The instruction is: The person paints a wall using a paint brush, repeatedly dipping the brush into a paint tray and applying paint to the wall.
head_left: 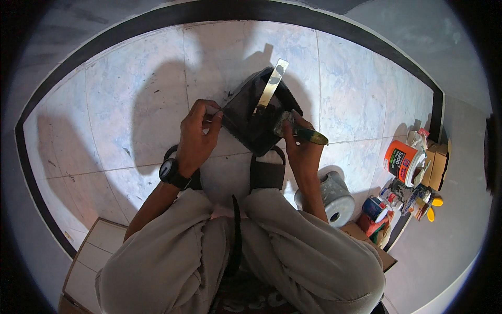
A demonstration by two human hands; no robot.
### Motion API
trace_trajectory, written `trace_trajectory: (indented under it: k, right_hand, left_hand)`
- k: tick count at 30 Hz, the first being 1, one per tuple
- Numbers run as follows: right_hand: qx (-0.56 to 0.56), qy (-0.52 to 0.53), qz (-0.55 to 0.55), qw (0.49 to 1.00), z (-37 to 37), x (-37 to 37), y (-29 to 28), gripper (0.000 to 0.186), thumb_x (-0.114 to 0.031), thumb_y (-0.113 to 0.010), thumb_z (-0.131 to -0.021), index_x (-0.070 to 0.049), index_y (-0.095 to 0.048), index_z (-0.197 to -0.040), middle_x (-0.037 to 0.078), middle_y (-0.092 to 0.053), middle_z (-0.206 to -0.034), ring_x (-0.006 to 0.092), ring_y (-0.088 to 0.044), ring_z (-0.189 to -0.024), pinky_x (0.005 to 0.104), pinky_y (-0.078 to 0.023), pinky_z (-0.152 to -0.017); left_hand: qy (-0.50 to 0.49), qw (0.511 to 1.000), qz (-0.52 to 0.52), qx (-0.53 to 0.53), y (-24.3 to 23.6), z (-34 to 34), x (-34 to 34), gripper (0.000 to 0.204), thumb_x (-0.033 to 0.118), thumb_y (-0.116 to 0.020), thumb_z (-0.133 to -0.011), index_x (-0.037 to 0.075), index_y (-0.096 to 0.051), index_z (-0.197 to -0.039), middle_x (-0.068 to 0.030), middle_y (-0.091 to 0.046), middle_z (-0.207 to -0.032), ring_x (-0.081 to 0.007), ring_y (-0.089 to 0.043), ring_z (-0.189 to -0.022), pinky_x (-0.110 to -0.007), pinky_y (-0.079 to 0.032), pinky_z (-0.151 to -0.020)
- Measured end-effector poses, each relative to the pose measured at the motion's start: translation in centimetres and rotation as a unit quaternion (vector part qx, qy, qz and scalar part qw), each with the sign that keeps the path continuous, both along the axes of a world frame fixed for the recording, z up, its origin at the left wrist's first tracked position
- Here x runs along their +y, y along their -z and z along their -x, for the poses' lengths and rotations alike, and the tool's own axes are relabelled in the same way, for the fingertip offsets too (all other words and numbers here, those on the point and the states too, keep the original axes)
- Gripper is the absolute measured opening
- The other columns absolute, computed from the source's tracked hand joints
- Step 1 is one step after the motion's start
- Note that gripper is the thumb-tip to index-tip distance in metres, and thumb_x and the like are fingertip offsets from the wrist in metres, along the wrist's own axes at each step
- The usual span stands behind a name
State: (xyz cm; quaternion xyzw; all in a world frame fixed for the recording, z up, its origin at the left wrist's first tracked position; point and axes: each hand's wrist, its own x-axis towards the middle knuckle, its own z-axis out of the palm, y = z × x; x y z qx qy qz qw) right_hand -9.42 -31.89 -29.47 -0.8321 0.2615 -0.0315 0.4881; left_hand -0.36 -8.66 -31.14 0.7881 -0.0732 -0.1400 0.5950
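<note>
A black tray (246, 138) sits on the tiled floor just beyond my feet, dark inside. Across its far rim leans a flat pale strip (271, 86) with dark smears, its lower end in the tray. My right hand (303, 152), at the tray's near right side, is closed round a paintbrush (312, 136). The brush's dark green and yellowish handle points right, and its grey, paint-caked head is over the tray. At the tray's left corner is my left hand (200, 131), thumb and fingers pinched together. What they hold is too small to tell.
To the right stand a grey plastic stool (334, 196) and an orange and black bucket (402, 162). Near them are a cardboard box (438, 165), a blue can (374, 208) and yellow-handled scissors (433, 208). A dark skirting strip (251, 10) runs along the far wall.
</note>
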Motion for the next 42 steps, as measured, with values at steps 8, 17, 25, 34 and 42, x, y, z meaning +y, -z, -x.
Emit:
trace_trajectory:
  k: [8,17,25,34,42]
  right_hand:
    - [0.014,-0.039,0.083,0.996,0.0,0.7,0.1,0.038,-0.011,-0.074,-0.095,0.002,-0.068,-0.13,0.017,-0.073,-0.104,0.0177,-0.073,-0.088,0.0289,-0.061,-0.072]
    - [0.024,-0.012,0.026,0.999,-0.1,0.1,-0.6,0.034,-0.012,-0.073,-0.096,0.002,-0.068,-0.127,0.017,-0.072,-0.106,0.0213,-0.073,-0.094,0.0321,-0.062,-0.077]
    - [-0.078,0.137,-0.102,0.982,3.2,-2.6,-1.3,0.037,-0.015,-0.07,-0.1,0.005,-0.065,-0.131,0.019,-0.071,-0.116,0.0202,-0.071,-0.1,0.0339,-0.062,-0.084]
    - [-0.047,0.16,-0.115,0.979,4.5,-1.7,-1.3,0.038,-0.013,-0.068,-0.102,0.006,-0.062,-0.134,0.022,-0.069,-0.122,0.0218,-0.069,-0.107,0.0354,-0.059,-0.092]
    - [-0.026,0.153,-0.074,0.985,5.1,-1.9,-0.6,0.037,-0.013,-0.068,-0.101,0.005,-0.063,-0.133,0.02,-0.069,-0.124,0.021,-0.067,-0.111,0.033,-0.057,-0.094]
  left_hand:
    - [0.012,1.0,-0.016,0.002,0.0,0.2,0.2,0.014,0.001,-0.063,-0.098,-0.003,-0.056,-0.11,-0.0153,-0.067,-0.102,-0.0219,-0.074,-0.084,-0.033,-0.059,-0.068]
    - [0.014,1.0,-0.008,-0.006,0.0,0.1,-0.1,0.012,0.001,-0.062,-0.101,-0.003,-0.057,-0.111,-0.0133,-0.067,-0.098,-0.018,-0.072,-0.084,-0.031,-0.059,-0.071]
    - [0.006,0.999,-0.005,0.036,1.4,0.2,0.3,0.011,0.003,-0.061,-0.103,-0.003,-0.058,-0.112,-0.0106,-0.067,-0.095,-0.0139,-0.068,-0.084,-0.031,-0.059,-0.074]
    - [-0.008,0.998,0.008,0.061,2.4,0.6,0.2,0.009,0.003,-0.058,-0.104,-0.004,-0.057,-0.11,-0.0105,-0.065,-0.099,-0.0143,-0.068,-0.086,-0.031,-0.06,-0.072]
    - [-0.036,0.996,0.051,0.069,3.1,0.9,0.0,0.013,0.006,-0.058,-0.104,-0.005,-0.057,-0.111,-0.0135,-0.066,-0.101,-0.0179,-0.07,-0.088,-0.033,-0.061,-0.075]
